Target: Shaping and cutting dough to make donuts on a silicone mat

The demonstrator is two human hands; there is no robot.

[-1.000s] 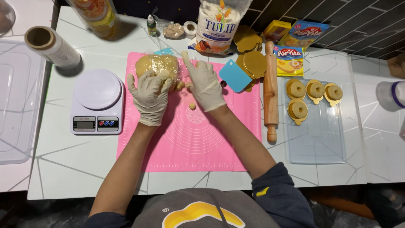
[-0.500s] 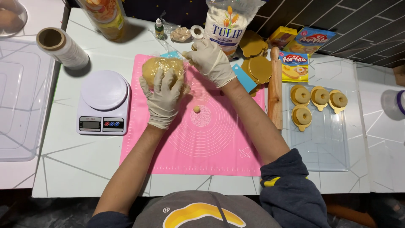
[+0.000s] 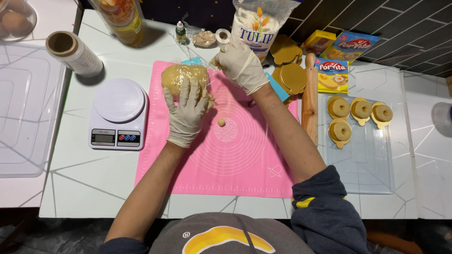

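Pink silicone mat [image 3: 226,160] anchors the head view: at its far left corner the left hand [image 3: 187,112] lies spread on the wrapped dough lump [image 3: 181,77], as before. The right hand [image 3: 241,66] has moved from mid-mat to the far edge, pinching cling film, so wrapping continues. A small dough ball [image 3: 221,122] sits mid-mat. The pinching fingertips are unclear.

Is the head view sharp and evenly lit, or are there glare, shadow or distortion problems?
Head view: sharp on the left hand, right hand and wrapped dough; even overhead light, short soft shadow beside the film roll; mild sheen on the clear tray; table edges bow slightly from the wide lens.
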